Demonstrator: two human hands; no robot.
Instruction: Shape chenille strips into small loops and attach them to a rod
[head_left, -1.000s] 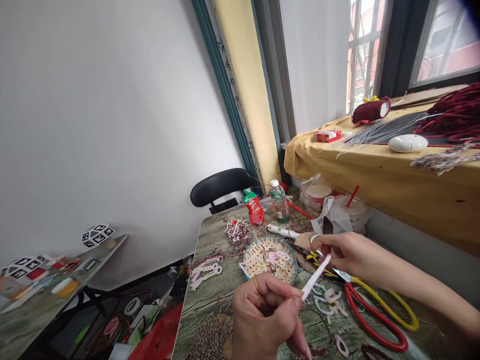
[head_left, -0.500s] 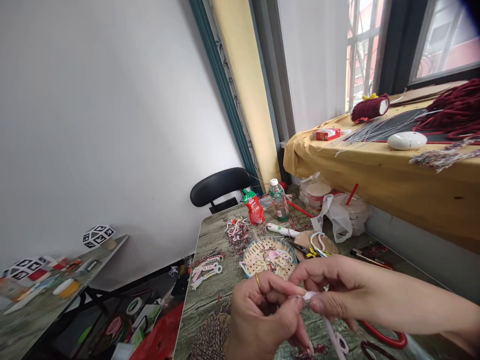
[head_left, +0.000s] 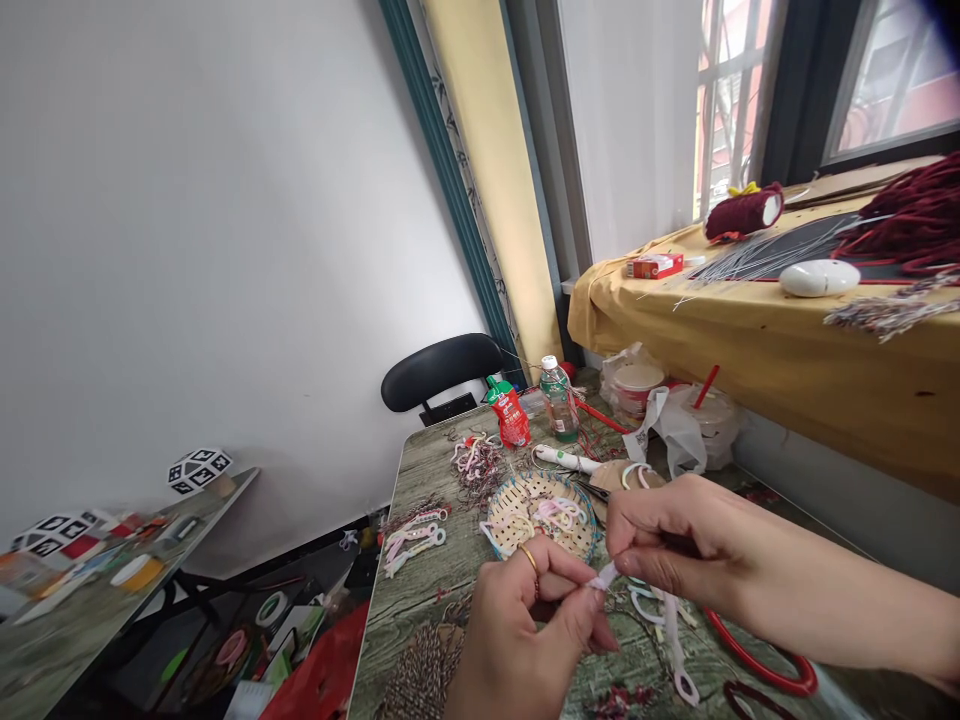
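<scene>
At 5 o'clock: pale strip [head_left: 606, 577], each end concealed in the grip of left hand [head_left: 529, 625] and right hand [head_left: 679, 545]; strip detail too small to tell. At 6 o'clock: left hand cropped at the wrist by the bottom edge; basket [head_left: 515, 494], near rim covered by left hand. At 4 o'clock: red handle [head_left: 805, 682], upper part obscured by right hand; right forearm [head_left: 870, 625], cut off by the right edge. At 2 o'clock: blurred view through window [head_left: 900, 100].
</scene>
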